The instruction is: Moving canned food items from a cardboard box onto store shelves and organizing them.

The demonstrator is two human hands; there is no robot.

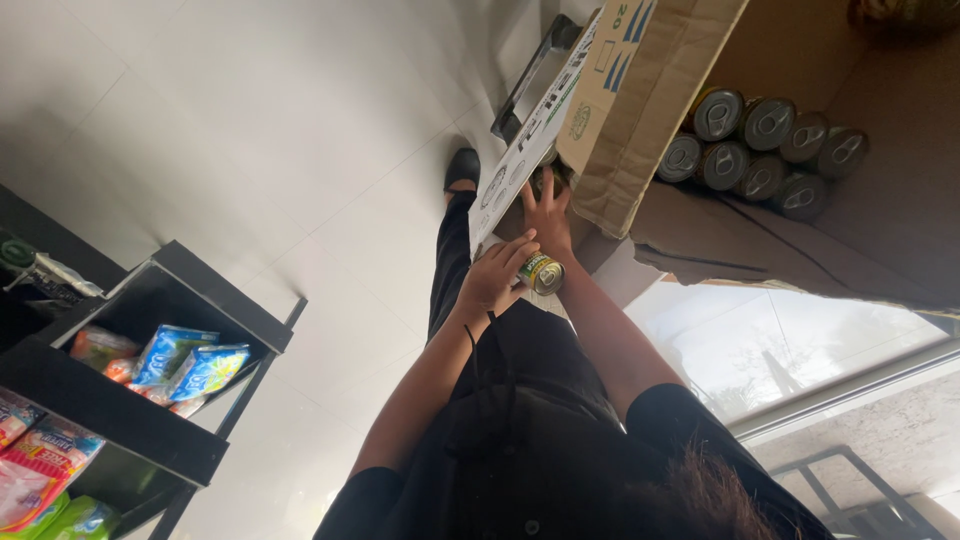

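Left hand: closed round a small green-and-yellow can
Right hand: fingers spread, flat on cardboard box; silver cans inside

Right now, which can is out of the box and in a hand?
The green-and-yellow can held by the left hand. The other cans sit packed together inside the cardboard box, tops showing.

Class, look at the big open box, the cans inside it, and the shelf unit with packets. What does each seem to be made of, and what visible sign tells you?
Box: brown corrugated cardboard, matte, with creased flaps and a torn edge.
Cans: metal, likely aluminium or steel, with shiny silver tops and pull tabs.
Shelf unit: dark and matte with thin legs; probably painted metal or laminated board, which cannot be settled.
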